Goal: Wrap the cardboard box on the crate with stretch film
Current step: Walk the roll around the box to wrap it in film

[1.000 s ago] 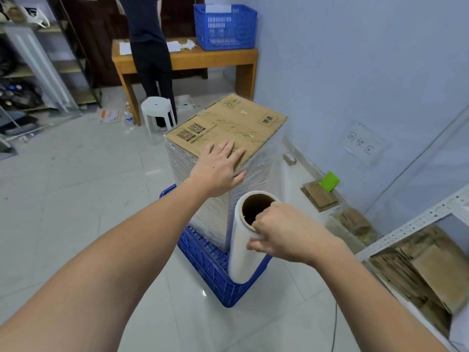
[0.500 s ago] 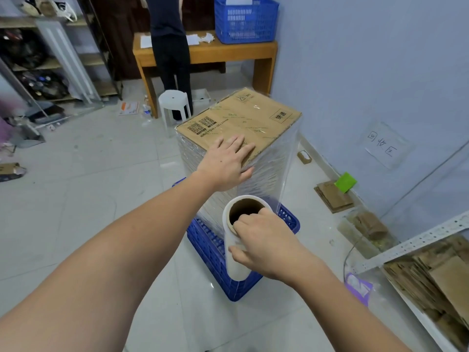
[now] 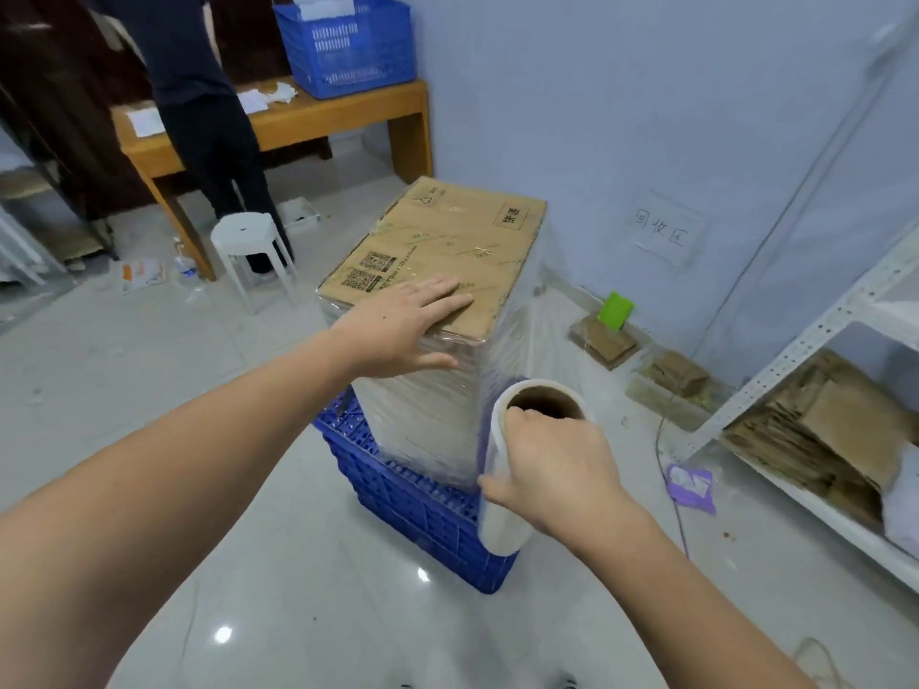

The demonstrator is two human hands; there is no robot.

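While gripping the stretch film roll (image 3: pixel 502 494) upright in the right hand (image 3: pixel 557 469), fingers curled round its upper end with the thumb hooked over the rim of the core: best to keep the sheet taut and level rounding the near corner, overlapping the bands laid so far. Left hand (image 3: pixel 398 330) flat and spread, pressing on the top near edge of the cardboard box (image 3: pixel 442 261), holding nothing. Box upright on the blue crate (image 3: pixel 422 514) on the floor, sides clouded white under film, brown top bare, loose sheet running from the right face to the roll.
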